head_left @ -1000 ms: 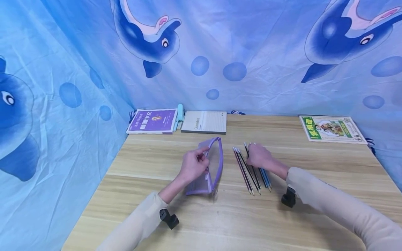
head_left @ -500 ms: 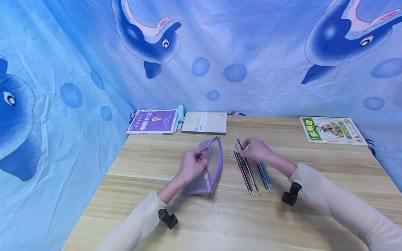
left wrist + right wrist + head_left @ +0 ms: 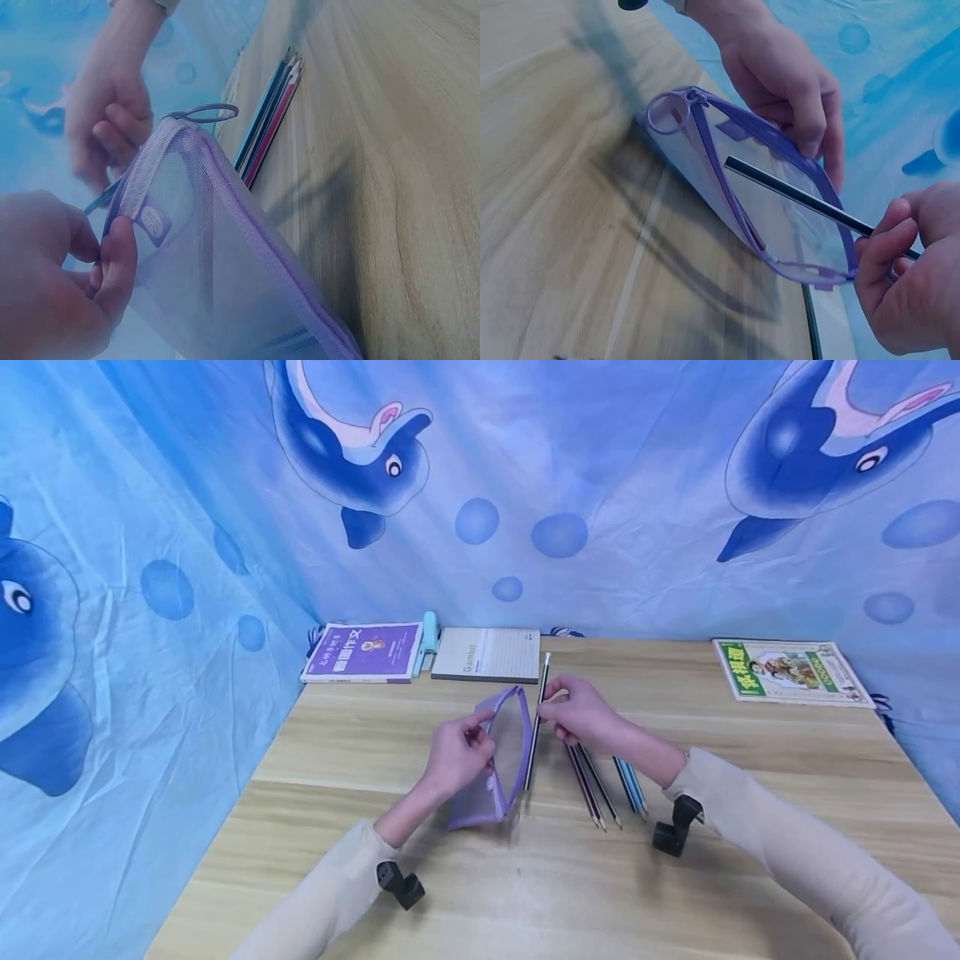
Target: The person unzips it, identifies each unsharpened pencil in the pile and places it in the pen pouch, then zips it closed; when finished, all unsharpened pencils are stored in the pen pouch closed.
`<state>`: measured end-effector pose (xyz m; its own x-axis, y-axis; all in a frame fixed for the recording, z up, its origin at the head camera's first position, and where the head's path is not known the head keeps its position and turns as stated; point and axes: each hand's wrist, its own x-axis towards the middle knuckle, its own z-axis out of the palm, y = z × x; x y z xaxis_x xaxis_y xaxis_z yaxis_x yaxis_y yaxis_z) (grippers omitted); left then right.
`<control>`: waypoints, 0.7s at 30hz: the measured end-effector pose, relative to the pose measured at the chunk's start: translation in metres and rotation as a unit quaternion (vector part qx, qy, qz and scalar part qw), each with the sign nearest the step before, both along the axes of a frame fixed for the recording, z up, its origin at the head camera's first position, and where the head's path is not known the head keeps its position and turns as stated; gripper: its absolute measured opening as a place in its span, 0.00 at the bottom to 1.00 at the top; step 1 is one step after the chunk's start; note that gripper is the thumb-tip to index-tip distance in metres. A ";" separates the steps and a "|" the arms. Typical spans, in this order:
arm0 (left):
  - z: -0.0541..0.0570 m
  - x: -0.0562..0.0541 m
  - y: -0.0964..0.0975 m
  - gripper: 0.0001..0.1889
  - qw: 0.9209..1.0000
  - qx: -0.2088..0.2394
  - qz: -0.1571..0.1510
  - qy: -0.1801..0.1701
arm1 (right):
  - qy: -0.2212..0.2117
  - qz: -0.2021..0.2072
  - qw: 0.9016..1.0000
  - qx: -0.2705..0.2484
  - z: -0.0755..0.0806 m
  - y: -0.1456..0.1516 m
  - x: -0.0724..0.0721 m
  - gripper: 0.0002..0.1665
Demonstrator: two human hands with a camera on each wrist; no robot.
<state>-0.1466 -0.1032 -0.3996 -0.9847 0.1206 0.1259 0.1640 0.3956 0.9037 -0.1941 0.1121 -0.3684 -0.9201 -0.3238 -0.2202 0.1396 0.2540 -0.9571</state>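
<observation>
My left hand (image 3: 459, 756) pinches one edge of the mouth of a purple mesh zip pencil case (image 3: 247, 262), which stands with its mouth spread apart. A zip pull ring (image 3: 667, 112) hangs at its corner. Between thumb and fingers my right hand (image 3: 581, 710) holds a dark striped pencil (image 3: 533, 752) just right of the case. In the right wrist view the pencil's lower end overlaps the case's mouth. Right of the case lie several dark pencils (image 3: 592, 785), and beyond them a few blue pencils (image 3: 630, 787); the right hand hides their upper ends.
Along the back of the wooden table (image 3: 570, 893) lie a purple book (image 3: 367, 652), a teal object (image 3: 430, 631) and a pale notebook (image 3: 480, 653). A green-and-white book (image 3: 795, 670) lies at back right. Blue dolphin-print fabric (image 3: 637, 460) hangs behind.
My right hand has lifted a dark pencil out of the row and carried it left to the pencil case, turning it more upright. The left hand keeps its hold on the case.
</observation>
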 end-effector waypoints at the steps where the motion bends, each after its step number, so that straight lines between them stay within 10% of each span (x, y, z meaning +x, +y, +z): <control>1: 0.000 0.000 0.000 0.27 1.000 -0.001 0.001 0.002 | 0.002 -0.003 1.000 -0.004 0.000 -0.003 0.000 0.17; 21: -0.002 0.003 0.002 0.27 1.000 0.020 -0.008 -0.009 | -0.019 -0.020 0.998 -0.055 -0.013 -0.024 0.007 0.14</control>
